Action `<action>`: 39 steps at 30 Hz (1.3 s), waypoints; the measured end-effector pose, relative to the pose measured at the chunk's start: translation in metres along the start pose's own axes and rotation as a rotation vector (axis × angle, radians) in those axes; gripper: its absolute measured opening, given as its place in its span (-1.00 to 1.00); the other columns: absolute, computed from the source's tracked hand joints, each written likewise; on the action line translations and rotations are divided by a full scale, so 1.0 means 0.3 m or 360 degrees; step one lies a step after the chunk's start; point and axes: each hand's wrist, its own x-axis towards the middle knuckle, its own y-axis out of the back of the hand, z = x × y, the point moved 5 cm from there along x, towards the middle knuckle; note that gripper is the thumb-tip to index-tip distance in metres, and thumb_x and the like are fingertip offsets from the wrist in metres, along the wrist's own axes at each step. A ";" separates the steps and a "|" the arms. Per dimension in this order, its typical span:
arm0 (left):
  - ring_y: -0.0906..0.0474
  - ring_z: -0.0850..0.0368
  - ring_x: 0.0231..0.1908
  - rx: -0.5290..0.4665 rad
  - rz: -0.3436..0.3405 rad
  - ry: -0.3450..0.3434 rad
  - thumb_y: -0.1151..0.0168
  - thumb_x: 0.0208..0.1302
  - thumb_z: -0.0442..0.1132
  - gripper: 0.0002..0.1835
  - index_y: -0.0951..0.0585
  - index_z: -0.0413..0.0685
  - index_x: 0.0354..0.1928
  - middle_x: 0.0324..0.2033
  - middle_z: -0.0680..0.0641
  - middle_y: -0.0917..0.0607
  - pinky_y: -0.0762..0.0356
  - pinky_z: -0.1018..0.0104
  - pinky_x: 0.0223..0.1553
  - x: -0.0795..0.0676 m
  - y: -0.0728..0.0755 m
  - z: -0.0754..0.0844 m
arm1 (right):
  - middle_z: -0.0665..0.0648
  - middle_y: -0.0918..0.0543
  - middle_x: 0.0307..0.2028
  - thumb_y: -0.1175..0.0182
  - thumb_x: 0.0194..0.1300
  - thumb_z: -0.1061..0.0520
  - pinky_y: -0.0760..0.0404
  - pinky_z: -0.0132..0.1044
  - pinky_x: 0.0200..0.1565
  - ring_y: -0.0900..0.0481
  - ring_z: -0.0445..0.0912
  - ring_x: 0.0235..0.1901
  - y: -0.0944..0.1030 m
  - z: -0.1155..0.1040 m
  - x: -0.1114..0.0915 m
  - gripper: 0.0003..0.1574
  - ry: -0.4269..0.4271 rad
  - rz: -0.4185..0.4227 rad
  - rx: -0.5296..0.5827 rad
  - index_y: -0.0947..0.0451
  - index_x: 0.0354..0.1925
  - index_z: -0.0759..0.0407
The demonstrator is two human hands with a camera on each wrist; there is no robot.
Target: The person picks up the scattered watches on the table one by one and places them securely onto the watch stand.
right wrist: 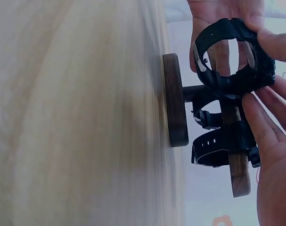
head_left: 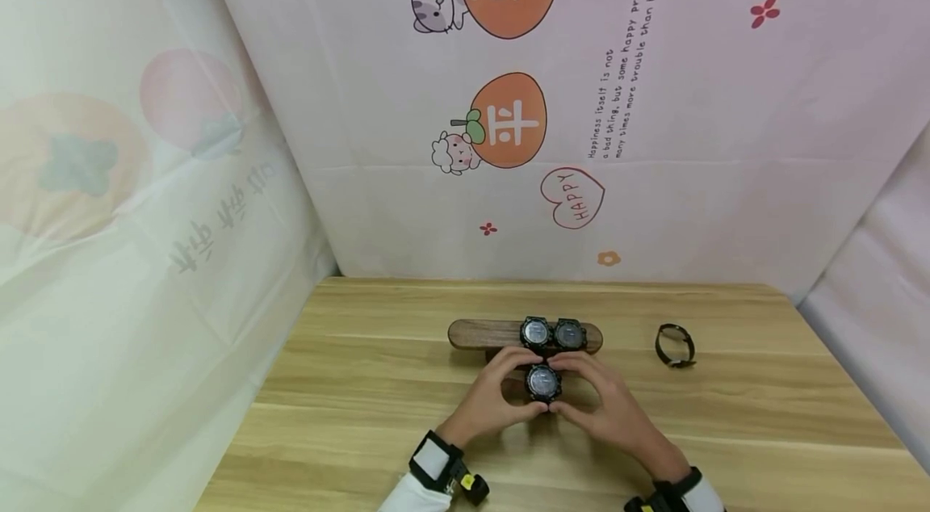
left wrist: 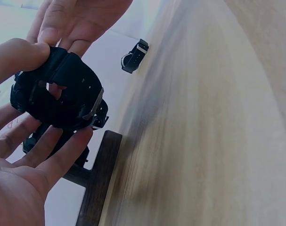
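Note:
A black digital wristwatch (head_left: pixel 543 383) is held in front of a dark wooden watch stand (head_left: pixel 479 333), its face upward. My left hand (head_left: pixel 488 400) and my right hand (head_left: pixel 609 405) pinch it from either side, thumbs at its near edge and fingertips at the far edge. In the right wrist view its buckled strap (right wrist: pixel 222 29) forms a closed loop, apart from the table. Two more black watches, one left (head_left: pixel 536 332) and one right (head_left: pixel 570 334), sit side by side on the stand's crossbar, toward its right end.
Another black watch (head_left: pixel 675 346) lies on the wooden table (head_left: pixel 349 383) to the right of the stand. The stand's base (right wrist: pixel 175 101) rests on the tabletop. Behind the table hangs a printed white cloth (head_left: pixel 407 197), with more cloth at both sides.

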 end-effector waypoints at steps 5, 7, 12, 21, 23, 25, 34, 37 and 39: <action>-0.35 0.19 0.20 -0.0052 -0.0011 0.0033 -0.48 0.02 -0.01 -0.28 -0.43 0.13 0.26 0.20 0.06 -0.44 -0.43 0.26 0.21 -0.006 -0.002 0.000 | 0.16 -0.59 0.02 -0.56 -0.21 0.24 -0.63 -0.04 -0.05 -0.54 0.04 0.02 0.002 -0.009 0.002 -0.26 -0.0023 -0.0007 -0.0036 -0.56 0.04 0.22; -0.35 0.18 0.20 -0.0081 -0.0016 0.0043 -0.49 0.01 -0.01 -0.27 -0.43 0.11 0.26 0.21 0.04 -0.44 -0.46 0.27 0.18 -0.007 -0.003 0.003 | 0.13 -0.59 0.03 -0.57 -0.19 0.21 -0.63 -0.01 -0.05 -0.54 0.01 0.03 -0.007 0.011 -0.009 -0.25 -0.0039 -0.0013 -0.0053 -0.56 0.05 0.18; -0.37 0.20 0.18 -0.0101 -0.0033 0.0063 -0.49 0.01 0.00 -0.27 -0.43 0.11 0.26 0.20 0.06 -0.45 -0.49 0.31 0.15 -0.006 -0.003 0.005 | 0.01 -0.55 0.09 -0.57 -0.15 0.10 -0.62 -0.02 -0.02 -0.50 -0.07 0.08 -0.028 0.071 -0.041 -0.21 -0.0078 -0.0043 -0.0091 -0.53 0.11 0.02; -0.36 0.23 0.18 0.0001 -0.0038 0.0040 -0.47 0.05 -0.03 -0.30 -0.44 0.09 0.25 0.18 0.08 -0.47 -0.40 0.25 0.24 -0.010 0.004 0.013 | 0.16 -0.57 0.04 -0.53 -0.13 0.27 -0.63 0.06 -0.07 -0.54 0.03 0.01 0.005 0.001 -0.009 -0.31 -0.0054 -0.0087 -0.0018 -0.56 0.04 0.17; -0.36 0.24 0.18 0.0008 -0.0045 0.0049 -0.46 0.06 -0.02 -0.31 -0.44 0.08 0.25 0.18 0.06 -0.47 -0.40 0.25 0.24 -0.010 0.003 0.012 | 0.20 -0.57 0.04 -0.49 -0.13 0.35 -0.64 0.04 -0.09 -0.55 0.04 -0.01 0.026 -0.010 -0.002 -0.33 -0.0056 -0.0105 -0.0015 -0.56 0.03 0.22; -0.35 0.25 0.19 0.0023 -0.0052 0.0063 -0.45 0.06 -0.01 -0.32 -0.44 0.07 0.25 0.18 0.07 -0.47 -0.39 0.25 0.24 -0.010 0.004 0.013 | 0.17 -0.56 0.05 -0.46 -0.13 0.40 -0.65 -0.03 -0.08 -0.55 0.01 -0.01 0.042 0.023 -0.011 -0.32 -0.0057 -0.0099 -0.0042 -0.55 0.04 0.20; -0.35 0.22 0.19 0.0041 -0.0047 0.0068 -0.46 0.06 -0.02 -0.31 -0.46 -0.01 0.24 0.19 0.11 -0.45 -0.41 0.21 0.23 -0.016 0.008 0.012 | 0.20 -0.57 0.06 -0.45 -0.16 0.42 -0.57 -0.27 -0.09 -0.45 -0.01 0.02 0.133 0.177 -0.032 -0.34 -0.0030 0.0149 -0.0298 -0.58 0.01 0.23; -0.36 0.21 0.19 0.0037 -0.0040 0.0061 -0.46 0.06 -0.02 -0.30 -0.46 -0.02 0.25 0.20 0.11 -0.45 -0.41 0.19 0.23 -0.021 0.007 0.009 | 0.22 -0.54 0.10 -0.47 -0.16 0.38 -0.58 -0.15 -0.06 -0.40 0.02 0.08 0.142 0.213 -0.036 -0.26 -0.0110 0.0144 -0.0353 -0.53 0.09 0.26; -0.35 0.22 0.19 0.0034 -0.0045 0.0069 -0.46 0.06 -0.02 -0.30 -0.45 -0.01 0.25 0.20 0.13 -0.44 -0.41 0.19 0.23 -0.024 0.006 0.006 | 0.22 -0.51 0.13 -0.48 -0.13 0.35 -0.59 -0.06 -0.06 -0.38 0.02 0.10 0.141 0.239 -0.043 -0.23 -0.0171 0.0116 -0.0379 -0.50 0.13 0.26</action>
